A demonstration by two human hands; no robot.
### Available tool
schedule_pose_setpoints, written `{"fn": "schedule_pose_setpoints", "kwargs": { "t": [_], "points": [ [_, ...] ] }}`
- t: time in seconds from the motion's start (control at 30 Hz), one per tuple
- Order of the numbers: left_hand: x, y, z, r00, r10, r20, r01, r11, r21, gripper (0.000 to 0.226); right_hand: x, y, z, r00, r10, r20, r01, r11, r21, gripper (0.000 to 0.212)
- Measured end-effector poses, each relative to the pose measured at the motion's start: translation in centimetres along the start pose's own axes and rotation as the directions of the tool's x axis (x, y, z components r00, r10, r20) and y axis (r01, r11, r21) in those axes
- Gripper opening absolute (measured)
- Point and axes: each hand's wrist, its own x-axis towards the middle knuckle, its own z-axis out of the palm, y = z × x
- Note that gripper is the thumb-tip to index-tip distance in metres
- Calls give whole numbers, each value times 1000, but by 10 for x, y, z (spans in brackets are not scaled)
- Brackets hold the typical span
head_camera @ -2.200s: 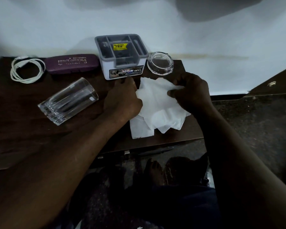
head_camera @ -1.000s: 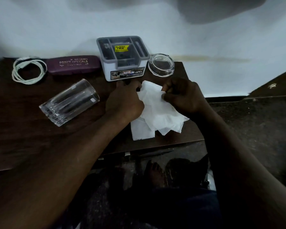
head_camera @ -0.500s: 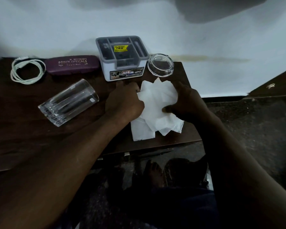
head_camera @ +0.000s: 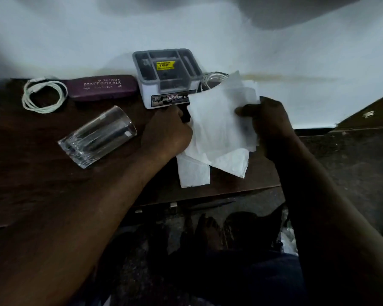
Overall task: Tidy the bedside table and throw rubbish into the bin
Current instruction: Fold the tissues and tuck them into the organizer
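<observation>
The paper sheets (head_camera: 219, 129) are a loose white pile on the right front part of the table (head_camera: 31, 173). The upper sheets are lifted and tilted up. The lowest ones lie flat on the wood, and one corner comes near the front edge.

The pile is not one piece, and this is the danger, I think. If only the top sheets are caught when it is lifted, the lower ones may slide out and fall on the floor by the feet. The raised sheets also stand in front of the clear round dish (head_camera: 210, 81) and close to the plastic box (head_camera: 167, 78), so a quick sweep could knock the dish. The bin does not show here, so the way to it cannot be judged.

The right hand (head_camera: 268, 127) pinches the right edge of the raised sheets. Its thumb is on the near face, and the other fingers are hidden behind the paper. The left hand (head_camera: 166, 133) is at the left edge of the pile with curled fingers. Their tips go under the paper, so I cannot tell if they grip it or only press it down.

Further left, apart from both hands, a drinking glass (head_camera: 97, 136) lies on its side. Behind it a glasses case (head_camera: 102, 87) and a coiled white cable (head_camera: 43, 96) lie along the wall.
</observation>
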Motion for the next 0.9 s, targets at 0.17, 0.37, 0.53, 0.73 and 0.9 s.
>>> {"fn": "schedule_pose_setpoints", "kwargs": {
  "t": [0.17,0.37,0.53,0.73,0.9],
  "points": [
    [-2,1,-5,1000,-8,-16,8,1000,21,38,2,20,7,967,253,-9,-253,967,15,35],
    [-3,3,-9,1000,-6,-2,7,999,51,35,-2,29,10,970,245,-5,-243,957,-156,60],
    [-7,0,-20,996,55,69,-70,970,234,28,-7,30,16,988,125,-87,-150,906,-397,78],
    [-12,-5,-24,982,2,190,-57,956,286,15,-16,30,18,994,68,-90,-102,886,-452,80],
    [-15,2,-43,972,-23,233,-62,935,349,38,-20,30,20,997,27,-77,-61,873,-484,78]
  ]
}}
